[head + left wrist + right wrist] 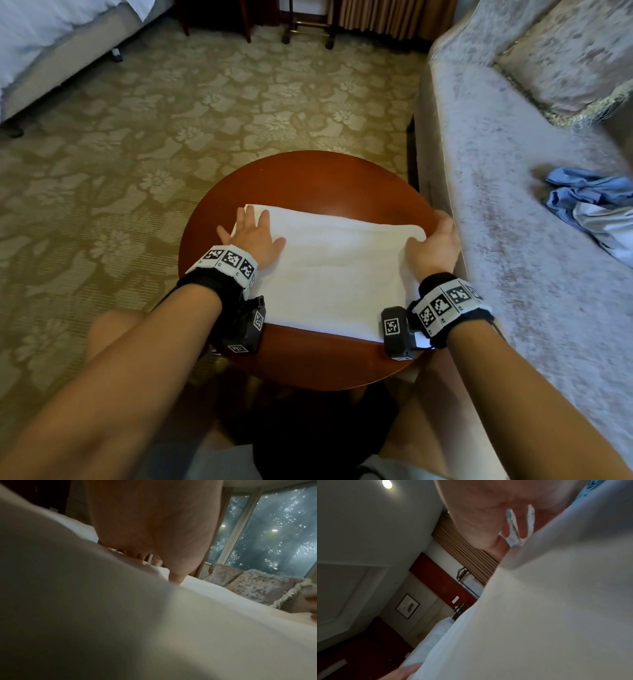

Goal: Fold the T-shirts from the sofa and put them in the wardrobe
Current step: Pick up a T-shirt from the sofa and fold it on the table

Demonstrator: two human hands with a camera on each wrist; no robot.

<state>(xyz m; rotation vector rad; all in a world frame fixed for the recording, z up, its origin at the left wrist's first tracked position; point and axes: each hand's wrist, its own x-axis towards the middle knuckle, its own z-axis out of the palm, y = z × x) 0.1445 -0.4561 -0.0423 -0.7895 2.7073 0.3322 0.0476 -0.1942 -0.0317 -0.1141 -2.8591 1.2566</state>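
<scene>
A white T-shirt (329, 267) lies folded into a rectangle on a round wooden table (308, 178). My left hand (253, 229) presses flat on its far left corner with the fingers spread. Across the cloth, my right hand (435, 243) rests on the right edge, thumb on top. Its fingers reach past the edge and their tips are hidden. In the left wrist view the left hand (175, 577) touches the shirt (188, 628). The right wrist view shows straight fingers (520, 523) behind a fold of the white shirt (539, 615). More crumpled shirts (589, 205), blue and white, lie on the sofa (513, 274).
The grey sofa runs along the right, close against the table, with a fringed cushion (565, 61) at its far end. A bed (51, 34) stands at the far left. Patterned carpet (171, 137) spreads beyond the table, with dark furniture legs (246, 20) at the back.
</scene>
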